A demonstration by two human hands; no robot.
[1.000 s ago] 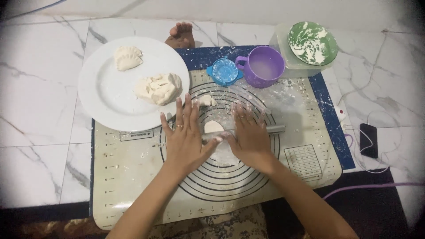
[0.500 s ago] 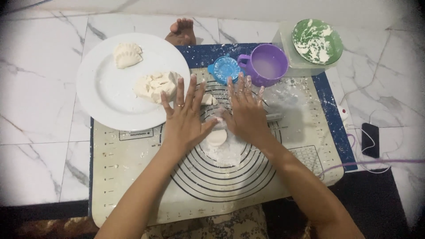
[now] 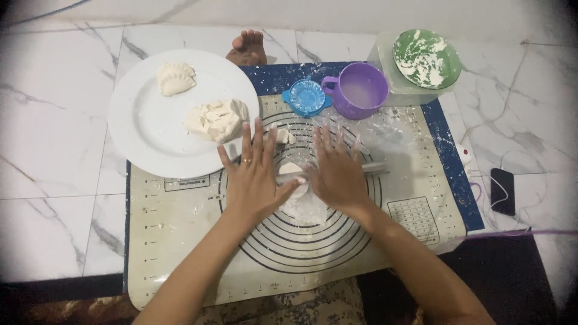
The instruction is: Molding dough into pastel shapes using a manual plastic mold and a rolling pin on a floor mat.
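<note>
Both hands lie flat w/ fingers spread, not gripping: the left hand (image 3: 253, 174) and right hand (image 3: 337, 174) press palms down on a rolling pin (image 3: 373, 169) near the centre of the baking mat (image 3: 180, 241), over a small dough disc (image 3: 299, 198). The pin's long axis runs left-right, parallel to the mat's far edge; only its right end shows, pointing to the right edge. At the far edge stand a blue round press mould (image 3: 306, 96), a purple cup (image 3: 360, 90) and a green bowl (image 3: 426, 58) on a clear box; the white plate (image 3: 144, 132) w/ dough overlaps the far left corner.
</note>
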